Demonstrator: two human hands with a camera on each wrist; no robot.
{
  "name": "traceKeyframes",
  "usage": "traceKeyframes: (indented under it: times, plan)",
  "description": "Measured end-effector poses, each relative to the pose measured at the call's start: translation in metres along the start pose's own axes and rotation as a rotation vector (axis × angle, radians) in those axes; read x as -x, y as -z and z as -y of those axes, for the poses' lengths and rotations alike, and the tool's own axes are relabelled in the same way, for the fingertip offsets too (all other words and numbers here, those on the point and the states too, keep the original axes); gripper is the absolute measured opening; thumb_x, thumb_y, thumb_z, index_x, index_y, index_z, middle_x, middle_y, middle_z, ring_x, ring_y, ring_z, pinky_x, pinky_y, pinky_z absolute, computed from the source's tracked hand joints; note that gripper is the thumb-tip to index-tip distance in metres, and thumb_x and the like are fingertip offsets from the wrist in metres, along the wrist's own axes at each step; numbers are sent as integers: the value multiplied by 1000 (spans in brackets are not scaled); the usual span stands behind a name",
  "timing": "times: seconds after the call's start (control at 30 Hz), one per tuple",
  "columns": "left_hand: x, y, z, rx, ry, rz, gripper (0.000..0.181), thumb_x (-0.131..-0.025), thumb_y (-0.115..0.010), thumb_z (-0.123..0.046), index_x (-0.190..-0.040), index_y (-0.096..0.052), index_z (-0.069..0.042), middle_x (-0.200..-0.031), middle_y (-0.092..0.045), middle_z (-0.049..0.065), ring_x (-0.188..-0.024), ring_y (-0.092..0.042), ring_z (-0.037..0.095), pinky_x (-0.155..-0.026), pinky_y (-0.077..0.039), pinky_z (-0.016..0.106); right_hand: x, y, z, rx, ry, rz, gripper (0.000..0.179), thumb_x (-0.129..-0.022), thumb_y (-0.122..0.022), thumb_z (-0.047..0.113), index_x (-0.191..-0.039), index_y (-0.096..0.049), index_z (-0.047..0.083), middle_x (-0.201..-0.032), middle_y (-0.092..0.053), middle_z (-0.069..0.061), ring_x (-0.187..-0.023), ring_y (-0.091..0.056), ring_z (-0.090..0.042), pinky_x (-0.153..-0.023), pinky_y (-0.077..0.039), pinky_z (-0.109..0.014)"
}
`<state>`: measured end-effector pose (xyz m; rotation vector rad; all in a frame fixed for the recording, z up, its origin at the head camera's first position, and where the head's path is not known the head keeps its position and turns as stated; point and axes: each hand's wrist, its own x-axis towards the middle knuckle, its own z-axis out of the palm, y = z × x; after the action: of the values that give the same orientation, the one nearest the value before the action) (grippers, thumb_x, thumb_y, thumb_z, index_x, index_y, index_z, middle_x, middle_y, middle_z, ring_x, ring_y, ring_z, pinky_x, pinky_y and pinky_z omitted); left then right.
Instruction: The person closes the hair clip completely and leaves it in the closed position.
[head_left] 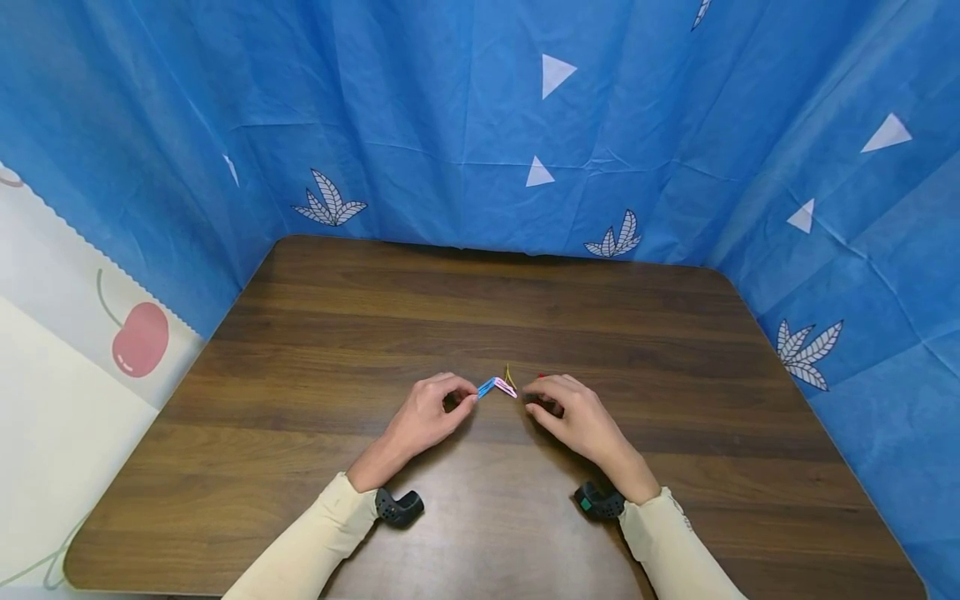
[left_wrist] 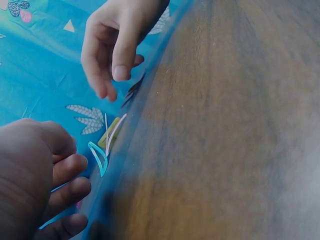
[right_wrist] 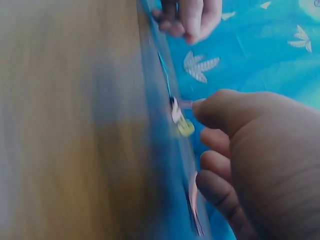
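Brown wood-grain table (head_left: pixel 337 333) lies below the left hand (head_left: pixel 433 410), loosely curved beside a blue triangular hair clip (head_left: pixel 487 387), and the right hand (head_left: pixel 579 418), relaxed near a slim pink hair clip (head_left: pixel 506 387) and a yellow hair clip (right_wrist: pixel 186 128). Neither visibly grips. Positioning clips seems underway; the next move calls for a light pinch.

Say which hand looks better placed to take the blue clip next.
Probably the left hand: it is close beside the blue clip, while the right hand is farther off, beyond the pink clip.
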<state>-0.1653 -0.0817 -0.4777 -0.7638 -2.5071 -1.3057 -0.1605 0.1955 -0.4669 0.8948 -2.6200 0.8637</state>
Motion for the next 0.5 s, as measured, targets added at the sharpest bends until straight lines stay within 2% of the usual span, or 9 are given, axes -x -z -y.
traceKeyframes:
  times: [0.23,0.37,0.5]
  plan:
    - [0,-1,0,31,-13,41,4,-94,-74,-10,-94,-77,-10,-84,-68,-7,-75,-60,4,-66,-52,23,-1,-7,8,-13,49,25,37,-93,-79,16,-129,-70,10,-130,-68,-6,-94,-65,-16,-73,-57,-29]
    - [0,0,0,50,-30,62,4,-95,-74,-11,-94,-77,-10,-83,-67,-8,-73,-58,3,-64,-50,21,-3,-10,9,15,76,-24,34,-92,-79,13,-125,-71,9,-125,-71,-6,-93,-67,-17,-74,-57,-31]
    - [0,-1,0,66,-46,75,4,-96,-74,-13,-96,-77,-11,-83,-68,-8,-72,-59,2,-63,-49,20,-7,-14,10,40,53,-82,27,-92,-80,12,-118,-74,9,-115,-74,-3,-92,-68,-17,-74,-58,-32]
